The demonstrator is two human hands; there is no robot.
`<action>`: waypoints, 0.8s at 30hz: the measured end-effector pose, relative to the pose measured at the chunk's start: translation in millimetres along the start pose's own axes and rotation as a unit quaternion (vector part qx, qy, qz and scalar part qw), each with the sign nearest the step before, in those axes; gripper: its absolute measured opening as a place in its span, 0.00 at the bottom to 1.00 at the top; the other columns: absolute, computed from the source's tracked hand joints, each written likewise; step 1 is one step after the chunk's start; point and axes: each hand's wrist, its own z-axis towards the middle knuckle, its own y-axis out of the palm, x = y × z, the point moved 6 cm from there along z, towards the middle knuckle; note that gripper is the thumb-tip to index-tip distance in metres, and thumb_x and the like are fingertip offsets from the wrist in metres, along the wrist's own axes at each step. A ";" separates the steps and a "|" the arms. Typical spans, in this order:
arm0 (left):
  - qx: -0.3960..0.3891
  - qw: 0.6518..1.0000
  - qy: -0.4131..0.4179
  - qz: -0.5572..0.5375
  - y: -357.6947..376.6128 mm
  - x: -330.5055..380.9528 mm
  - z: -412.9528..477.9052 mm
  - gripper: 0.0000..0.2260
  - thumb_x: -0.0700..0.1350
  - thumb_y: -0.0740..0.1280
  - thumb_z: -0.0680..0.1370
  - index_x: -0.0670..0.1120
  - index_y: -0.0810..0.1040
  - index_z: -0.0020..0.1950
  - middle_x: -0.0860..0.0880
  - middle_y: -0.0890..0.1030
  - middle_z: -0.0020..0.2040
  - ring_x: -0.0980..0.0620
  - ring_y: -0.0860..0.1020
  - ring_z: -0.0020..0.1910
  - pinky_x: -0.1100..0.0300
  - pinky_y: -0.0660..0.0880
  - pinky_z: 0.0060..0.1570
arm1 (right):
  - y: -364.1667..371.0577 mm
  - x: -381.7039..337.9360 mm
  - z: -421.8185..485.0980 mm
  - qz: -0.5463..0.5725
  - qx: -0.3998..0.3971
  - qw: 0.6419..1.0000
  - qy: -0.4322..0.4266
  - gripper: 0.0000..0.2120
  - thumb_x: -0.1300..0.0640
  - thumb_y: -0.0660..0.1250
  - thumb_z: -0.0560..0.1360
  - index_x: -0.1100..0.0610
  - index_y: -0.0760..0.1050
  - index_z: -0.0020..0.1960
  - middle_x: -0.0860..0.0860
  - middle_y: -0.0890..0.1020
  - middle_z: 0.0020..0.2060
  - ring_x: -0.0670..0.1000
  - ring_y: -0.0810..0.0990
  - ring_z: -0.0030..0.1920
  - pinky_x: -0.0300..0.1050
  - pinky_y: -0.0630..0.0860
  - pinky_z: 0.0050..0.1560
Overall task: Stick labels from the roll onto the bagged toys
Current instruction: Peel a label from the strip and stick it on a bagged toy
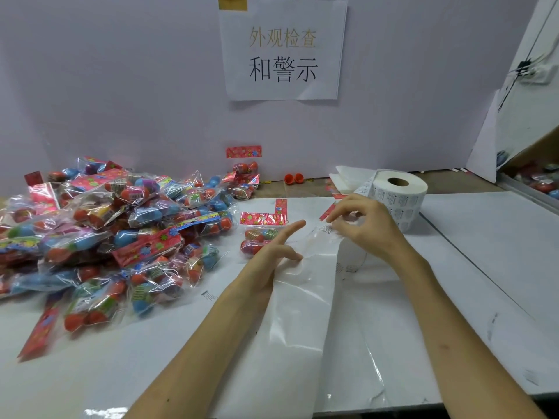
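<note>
centre of frame: a person's right hand [366, 228], fingers curled, pinches a clear label [328, 229] bearing small print, held just above the clear backing strip [302, 322] that runs down to the lower edge. just left of it, the left hand [272, 252] points its forefinger straight while its lower fingers bend onto the strip; whether they pinch it or merely press it cannot be told. a single bagged toy [257, 237] with a red header card lies just beyond the left hand, partly hidden by it. the white label roll [399, 192] stands on end right of centre, just behind the right hand. a pile of bagged toys [106, 231] fills the left of the white table [484, 252]. a paper sign [282, 52] hangs on the wall [121, 86] at top centre.
</note>
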 end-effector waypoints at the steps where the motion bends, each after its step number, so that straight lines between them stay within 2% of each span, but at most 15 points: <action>1: -0.008 1.000 0.000 -0.006 1.3 -0.1 0.0 0.32 0.31 0.58 0.74 0.60 0.74 0.71 0.61 0.73 0.56 0.61 0.82 0.40 0.67 0.79 0.32 | -1.6 -0.1 -0.8 0.003 -0.012 1.000 0.001 0.07 0.62 0.75 0.72 0.49 0.85 0.42 0.45 0.82 0.47 0.45 0.80 0.49 0.36 0.73 0.51; 3: -0.017 1.000 0.004 -0.004 3.9 0.4 -0.6 0.31 0.31 0.58 0.75 0.63 0.74 0.68 0.63 0.72 0.57 0.60 0.82 0.43 0.67 0.79 0.32 | -2.0 -0.7 -2.0 0.010 -0.038 0.999 0.007 0.06 0.59 0.77 0.71 0.49 0.85 0.43 0.44 0.82 0.49 0.43 0.79 0.52 0.40 0.75 0.55; 6: -0.019 1.000 0.014 -0.009 4.7 0.0 -1.3 0.31 0.31 0.58 0.75 0.64 0.76 0.66 0.64 0.70 0.59 0.58 0.74 0.51 0.68 0.79 0.34 | 0.0 -1.6 -3.4 0.000 -0.073 0.997 0.022 0.08 0.54 0.81 0.68 0.47 0.84 0.44 0.45 0.80 0.52 0.44 0.79 0.56 0.46 0.76 0.61; 8: -0.024 0.999 0.017 -0.027 4.9 -0.8 -2.8 0.32 0.32 0.60 0.72 0.63 0.78 0.65 0.60 0.71 0.62 0.54 0.75 0.54 0.65 0.80 0.37 | 1.2 -2.3 -3.8 -0.007 -0.081 0.996 0.026 0.10 0.53 0.81 0.66 0.46 0.83 0.44 0.45 0.80 0.53 0.46 0.79 0.58 0.51 0.76 0.62; 10: -0.022 0.999 0.017 -0.032 6.1 -2.0 -4.6 0.33 0.34 0.64 0.64 0.62 0.79 0.63 0.52 0.73 0.65 0.46 0.78 0.56 0.60 0.82 0.40 | 2.1 -2.7 -3.9 -0.001 -0.082 0.996 0.026 0.10 0.52 0.82 0.66 0.45 0.84 0.44 0.45 0.80 0.53 0.45 0.79 0.58 0.52 0.75 0.63; 13: -0.010 0.999 0.022 -0.045 7.5 -8.3 -4.0 0.34 0.33 0.63 0.61 0.61 0.83 0.59 0.44 0.78 0.63 0.44 0.80 0.53 0.58 0.81 0.40 | 3.4 -2.3 -3.6 0.003 -0.086 0.996 0.021 0.09 0.52 0.81 0.67 0.46 0.84 0.45 0.45 0.81 0.53 0.45 0.79 0.57 0.50 0.75 0.63; 17: 0.000 0.998 0.022 -0.055 9.7 -12.8 -3.5 0.34 0.25 0.58 0.69 0.60 0.85 0.55 0.44 0.79 0.62 0.43 0.81 0.51 0.55 0.82 0.40 | 3.6 0.2 -3.3 0.014 -0.089 0.995 0.029 0.07 0.53 0.81 0.68 0.47 0.86 0.44 0.46 0.82 0.52 0.42 0.79 0.56 0.44 0.75 0.63; 24: -0.016 0.997 0.046 -0.052 12.3 -9.9 -2.0 0.35 0.23 0.57 0.68 0.59 0.85 0.56 0.42 0.78 0.65 0.44 0.84 0.46 0.56 0.81 0.36 | 3.2 0.6 -3.8 0.020 -0.073 0.997 0.032 0.04 0.55 0.80 0.69 0.49 0.86 0.43 0.45 0.83 0.49 0.41 0.80 0.52 0.43 0.76 0.57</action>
